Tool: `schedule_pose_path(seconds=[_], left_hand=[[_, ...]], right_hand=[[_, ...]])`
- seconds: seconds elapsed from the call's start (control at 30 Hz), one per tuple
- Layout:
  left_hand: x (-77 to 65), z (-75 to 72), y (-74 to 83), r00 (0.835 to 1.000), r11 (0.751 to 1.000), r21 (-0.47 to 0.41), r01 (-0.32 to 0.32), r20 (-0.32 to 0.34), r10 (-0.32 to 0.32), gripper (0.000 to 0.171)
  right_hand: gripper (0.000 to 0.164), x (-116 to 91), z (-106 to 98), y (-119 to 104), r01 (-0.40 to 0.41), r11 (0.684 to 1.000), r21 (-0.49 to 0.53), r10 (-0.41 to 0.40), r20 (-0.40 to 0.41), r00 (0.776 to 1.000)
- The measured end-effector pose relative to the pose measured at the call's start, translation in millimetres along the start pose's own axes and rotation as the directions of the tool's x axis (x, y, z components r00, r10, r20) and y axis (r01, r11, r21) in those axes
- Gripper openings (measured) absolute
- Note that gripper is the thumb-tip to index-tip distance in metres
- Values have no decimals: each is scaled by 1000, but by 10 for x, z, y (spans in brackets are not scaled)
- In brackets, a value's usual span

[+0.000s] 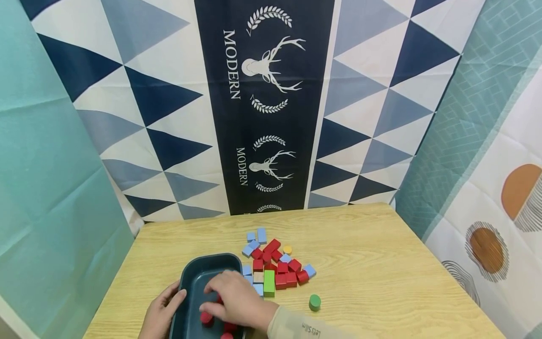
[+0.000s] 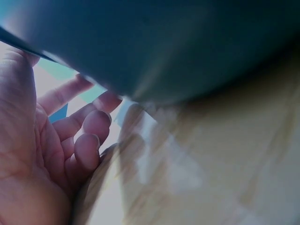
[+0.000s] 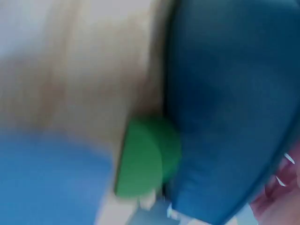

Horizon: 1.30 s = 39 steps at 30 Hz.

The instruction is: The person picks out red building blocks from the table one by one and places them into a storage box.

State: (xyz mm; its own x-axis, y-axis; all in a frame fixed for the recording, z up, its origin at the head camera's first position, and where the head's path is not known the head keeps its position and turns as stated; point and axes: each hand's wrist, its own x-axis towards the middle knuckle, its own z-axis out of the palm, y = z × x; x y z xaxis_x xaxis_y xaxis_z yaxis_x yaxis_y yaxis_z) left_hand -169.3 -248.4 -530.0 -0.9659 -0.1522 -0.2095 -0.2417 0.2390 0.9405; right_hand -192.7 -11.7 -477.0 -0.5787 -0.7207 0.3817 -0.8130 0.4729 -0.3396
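My left hand (image 1: pixel 160 311) grips the left wall of a dark blue plastic bin (image 1: pixel 211 257), thumb at its rim. In the left wrist view its fingers bend beside the bin's outer wall. Over the inside of the bin, my right hand (image 1: pixel 238 297) reaches in from the right with thumb and forefinger apart. A red cylinder (image 1: pixel 206 318) lies just below the thumb, and another red block (image 1: pixel 219 298) shows partly between the fingers. More red blocks (image 1: pixel 230 326) lie in the bin, partly hidden by the right hand. In the right wrist view only blurred fingers (image 3: pixel 281 192) appear beyond the wall.
To the bin's right lie several loose red blocks (image 1: pixel 282 267) and blue blocks (image 1: pixel 261 235), with a tall green block (image 1: pixel 269 283), a beige block (image 1: pixel 258 277) and a yellow round piece (image 1: pixel 287 249). A green cylinder (image 1: pixel 314 302) stands apart on the wooden table (image 1: pixel 381 282).
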Motion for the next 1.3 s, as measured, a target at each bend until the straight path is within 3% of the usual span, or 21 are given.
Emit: schedule_pose_path(seconds=[0.17,0.27,0.37,0.5,0.63,0.7,0.93,1.3], left_hand=[[3,-4,-7,1000,1000,-2,10,-6,-10,73],[2,1,-11,1000,1000,-3,5,-8,-5,72],[-2,10,-13,1000,1000,2,5,-9,-5,75],[-12,14,-14,1000,1000,-4,8,0,-8,75],[-5,-5,0,1000,1000,25,-1,-4,1,75],[7,-18,11,1000,999,46,-11,-8,12,75],[25,-32,18,1000,999,44,-15,-9,16,74],[24,-20,-31,1000,999,43,-18,-15,19,75]], right_hand=[[30,51,-188,193,-127,991,-44,123,-87,989],[29,82,-282,372,-240,967,-91,230,-103,968],[25,77,-352,580,-365,916,-169,350,-113,930],[25,-12,-388,815,-481,821,-307,479,-89,873],[30,-110,-389,914,-501,777,-381,513,-76,855],[31,-135,-385,923,-498,771,-396,510,-84,856],[28,-131,-384,878,-551,758,-347,577,-35,816],[17,-188,-389,933,-537,779,-325,575,27,818]])
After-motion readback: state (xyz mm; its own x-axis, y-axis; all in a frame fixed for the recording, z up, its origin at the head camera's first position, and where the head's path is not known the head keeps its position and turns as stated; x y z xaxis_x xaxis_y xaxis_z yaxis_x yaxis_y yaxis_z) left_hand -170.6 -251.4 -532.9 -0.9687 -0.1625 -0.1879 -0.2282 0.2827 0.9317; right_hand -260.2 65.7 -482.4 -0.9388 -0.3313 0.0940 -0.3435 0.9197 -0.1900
